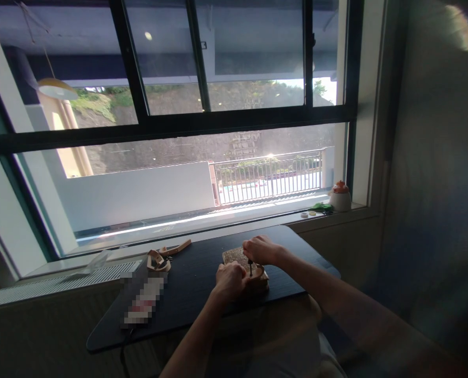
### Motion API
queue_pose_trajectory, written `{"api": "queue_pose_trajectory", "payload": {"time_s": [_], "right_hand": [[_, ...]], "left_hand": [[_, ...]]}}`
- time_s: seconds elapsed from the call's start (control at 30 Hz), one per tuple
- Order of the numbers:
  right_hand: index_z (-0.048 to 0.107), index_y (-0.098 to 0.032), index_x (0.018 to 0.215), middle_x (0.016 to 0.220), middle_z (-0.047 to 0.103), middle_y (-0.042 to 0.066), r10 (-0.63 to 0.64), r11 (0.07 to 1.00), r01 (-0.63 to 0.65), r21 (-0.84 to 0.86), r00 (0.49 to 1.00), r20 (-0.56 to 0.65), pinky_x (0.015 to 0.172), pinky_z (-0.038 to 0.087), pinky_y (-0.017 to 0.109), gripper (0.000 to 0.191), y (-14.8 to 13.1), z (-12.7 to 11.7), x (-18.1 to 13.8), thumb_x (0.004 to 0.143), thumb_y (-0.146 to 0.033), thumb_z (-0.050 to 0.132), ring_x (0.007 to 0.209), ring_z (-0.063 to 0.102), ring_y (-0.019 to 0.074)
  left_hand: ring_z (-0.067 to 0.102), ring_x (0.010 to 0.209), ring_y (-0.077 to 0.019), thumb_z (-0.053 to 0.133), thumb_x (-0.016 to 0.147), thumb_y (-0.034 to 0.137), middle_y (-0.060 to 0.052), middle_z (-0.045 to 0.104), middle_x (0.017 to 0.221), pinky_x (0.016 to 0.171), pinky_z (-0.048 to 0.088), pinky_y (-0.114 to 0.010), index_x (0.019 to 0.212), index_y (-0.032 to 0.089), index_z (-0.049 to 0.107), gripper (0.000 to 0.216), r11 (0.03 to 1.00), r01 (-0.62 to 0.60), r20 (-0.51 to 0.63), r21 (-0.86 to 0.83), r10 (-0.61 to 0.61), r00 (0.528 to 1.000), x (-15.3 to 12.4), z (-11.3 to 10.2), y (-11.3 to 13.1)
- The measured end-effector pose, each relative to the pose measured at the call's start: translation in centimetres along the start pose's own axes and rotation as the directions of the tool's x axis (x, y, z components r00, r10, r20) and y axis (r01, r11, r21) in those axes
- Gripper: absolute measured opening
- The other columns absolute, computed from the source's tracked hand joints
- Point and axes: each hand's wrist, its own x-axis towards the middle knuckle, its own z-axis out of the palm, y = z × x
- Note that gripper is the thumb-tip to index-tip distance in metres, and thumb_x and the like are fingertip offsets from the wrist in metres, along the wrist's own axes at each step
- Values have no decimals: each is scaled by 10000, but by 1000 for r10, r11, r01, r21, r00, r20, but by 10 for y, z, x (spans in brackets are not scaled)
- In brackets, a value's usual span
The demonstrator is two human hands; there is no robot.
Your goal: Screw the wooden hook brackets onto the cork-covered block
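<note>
A brown cork-like block point(236, 256) lies on the dark tabletop point(194, 294) in front of me, with a tan piece on its near end. My left hand point(229, 281) is closed and rests against the near end of the block. My right hand point(261, 250) is closed above it, pinching a thin dark tool point(251, 269) that points straight down onto the tan piece.
Tan leather straps with a metal ring point(163, 256) lie to the left on the tabletop, beside a blurred flat item point(143, 300). A small white and orange pot point(340, 196) and green bits point(321, 208) sit on the window sill. A large window fills the view ahead; a wall stands right.
</note>
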Motion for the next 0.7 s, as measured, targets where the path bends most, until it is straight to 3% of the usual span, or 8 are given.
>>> {"api": "queue_pose_trajectory", "payload": {"time_s": [0.33,0.53,0.7], "right_hand": [[635,-135,968,940,666,165,149,987,-149,59,989,7,653,450,328,386,2,11,15,863,-319,312,859,623,258],[661,-174,868,897,682,129,62,996,-65,54,997,44,617,437,296,350,8,3,4,833,-349,359,798,632,233],[620,-193,975,881,682,114,-57,998,58,28,997,-44,671,422,305,358,0,3,-5,870,-364,324,819,624,233]], "left_hand": [[593,825,-196,460,784,432,-31,675,822,785,344,-326,742,258,691,291,1000,10,14,-5,-10,1000,0,-2,2],[585,860,-215,491,772,423,-35,659,877,778,349,-348,782,268,688,251,1000,-16,-20,-6,16,1000,3,4,-3],[583,827,-199,450,796,422,-20,659,834,769,344,-333,758,271,682,279,999,-33,-30,0,33,999,2,5,-4]]}}
